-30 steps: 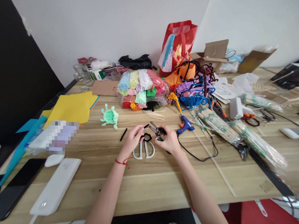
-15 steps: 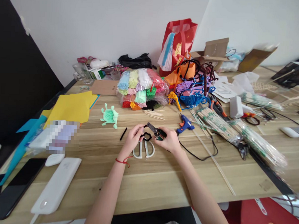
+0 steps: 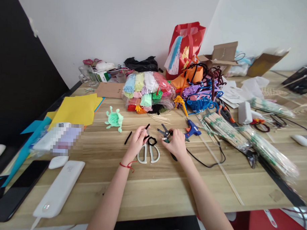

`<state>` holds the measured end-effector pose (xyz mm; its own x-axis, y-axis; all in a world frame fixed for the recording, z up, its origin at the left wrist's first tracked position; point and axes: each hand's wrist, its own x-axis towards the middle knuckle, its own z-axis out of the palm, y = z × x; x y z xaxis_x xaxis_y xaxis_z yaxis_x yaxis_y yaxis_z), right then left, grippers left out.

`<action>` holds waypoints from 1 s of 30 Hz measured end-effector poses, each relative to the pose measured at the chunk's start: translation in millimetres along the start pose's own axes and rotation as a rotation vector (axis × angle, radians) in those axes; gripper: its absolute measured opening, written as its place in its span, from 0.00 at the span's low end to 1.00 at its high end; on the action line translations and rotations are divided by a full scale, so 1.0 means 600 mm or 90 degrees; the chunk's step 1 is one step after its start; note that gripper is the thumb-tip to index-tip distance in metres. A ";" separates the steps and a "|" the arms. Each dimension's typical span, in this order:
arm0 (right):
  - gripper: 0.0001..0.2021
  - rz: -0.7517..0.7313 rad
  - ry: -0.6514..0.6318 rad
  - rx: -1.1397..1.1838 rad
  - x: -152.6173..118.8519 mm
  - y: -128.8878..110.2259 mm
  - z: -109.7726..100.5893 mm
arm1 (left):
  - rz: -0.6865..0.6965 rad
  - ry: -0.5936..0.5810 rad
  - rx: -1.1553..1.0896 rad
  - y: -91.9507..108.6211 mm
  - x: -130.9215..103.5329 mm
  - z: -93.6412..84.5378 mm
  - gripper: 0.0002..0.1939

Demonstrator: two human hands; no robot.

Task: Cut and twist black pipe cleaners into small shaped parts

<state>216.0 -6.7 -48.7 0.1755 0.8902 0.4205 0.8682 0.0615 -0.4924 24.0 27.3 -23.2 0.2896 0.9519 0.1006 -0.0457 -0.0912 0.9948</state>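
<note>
Between the fingers of my left hand (image 3: pixel 138 138) is a black fuzzy pipe cleaner (image 3: pixel 147 126), one end sticking up past the fingertips. My right hand (image 3: pixel 176 141) is closed around dark-handled wire-stripping pliers (image 3: pixel 164 131), whose jaws are spread apart. Scissors with white handles (image 3: pixel 155 154) lie on the table between my hands. On top of them rests a black pipe cleaner bent into a small ring (image 3: pixel 152 141). A short straight black pipe cleaner piece (image 3: pixel 128 137) lies left of my left hand. Farther left sits a mint-green fuzzy figure (image 3: pixel 114 119) with knobbed legs.
A blue glue gun (image 3: pixel 192 128) with its cord lies right of my right hand. Thin sticks (image 3: pixel 160 118) and bagged pipe cleaners (image 3: pixel 146 91) are ahead. Bagged wooden sticks (image 3: pixel 225 131) fill the right. At left are yellow sheets (image 3: pixel 75 109) and a white power bank (image 3: pixel 60 189).
The pliers have moved away from the pipe cleaner in my left hand, down and to the right, and their jaws have spread. My left hand stays nearly in place.
</note>
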 end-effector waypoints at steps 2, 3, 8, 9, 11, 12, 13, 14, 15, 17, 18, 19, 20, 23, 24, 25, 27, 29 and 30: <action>0.26 0.007 0.004 -0.072 -0.003 0.007 0.009 | -0.012 0.007 -0.014 -0.002 0.000 0.001 0.17; 0.27 0.009 0.002 -0.094 -0.005 0.010 0.013 | -0.018 0.009 -0.016 -0.003 -0.001 0.002 0.17; 0.28 0.000 -0.024 -0.106 -0.009 0.016 0.021 | -0.002 0.011 0.022 -0.012 -0.004 0.004 0.18; 0.27 -0.001 -0.027 -0.094 -0.008 0.015 0.020 | 0.004 0.012 0.034 -0.014 -0.004 0.005 0.18; 0.24 -0.005 -0.022 -0.039 -0.006 0.008 0.016 | 0.015 0.008 0.058 -0.017 -0.004 0.007 0.19; 0.21 -0.010 -0.020 0.011 -0.005 0.003 0.014 | 0.020 0.000 0.069 -0.018 -0.004 0.008 0.19; 0.18 -0.018 -0.023 0.080 -0.003 -0.003 0.012 | 0.027 -0.010 0.078 -0.017 -0.004 0.011 0.18; 0.15 -0.030 -0.042 0.174 -0.003 -0.011 0.010 | 0.034 -0.021 0.083 -0.016 -0.005 0.014 0.18; 0.13 -0.038 -0.081 0.278 -0.002 -0.018 0.010 | 0.040 -0.032 0.084 -0.015 -0.006 0.017 0.17; 0.12 -0.001 -0.149 0.450 -0.003 -0.031 0.011 | 0.042 -0.060 0.080 -0.013 -0.008 0.024 0.16; 0.12 0.029 -0.166 0.512 -0.003 -0.035 0.013 | 0.038 -0.075 0.080 -0.013 -0.009 0.027 0.16; 0.13 0.057 -0.177 0.560 -0.003 -0.038 0.015 | 0.030 -0.089 0.083 -0.015 -0.010 0.029 0.16; 0.13 0.087 -0.170 0.593 -0.003 -0.039 0.016 | 0.020 -0.101 0.088 -0.017 -0.010 0.029 0.16; 0.14 0.180 -0.090 0.662 0.004 -0.029 0.015 | -0.006 -0.103 0.113 -0.029 -0.007 0.020 0.17; 0.13 0.215 -0.056 0.690 0.007 -0.023 0.012 | -0.009 -0.091 0.126 -0.033 -0.005 0.014 0.18; 0.12 0.250 -0.019 0.730 0.012 -0.017 0.008 | -0.005 -0.071 0.144 -0.036 -0.002 0.008 0.18; 0.12 0.310 0.045 0.796 0.020 -0.004 -0.001 | 0.033 -0.032 0.188 -0.035 0.003 -0.004 0.18; 0.12 0.348 0.073 0.834 0.025 0.006 -0.008 | 0.102 0.004 0.235 -0.028 0.007 -0.014 0.17; 0.12 0.359 0.082 0.847 0.027 0.010 -0.011 | 0.128 0.015 0.258 -0.022 0.008 -0.017 0.16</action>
<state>227.1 5.0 -39.7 0.4435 0.8955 -0.0363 -0.3817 0.1521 -0.9117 15.9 36.1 -36.0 0.2910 0.9097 0.2961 0.2802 -0.3770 0.8828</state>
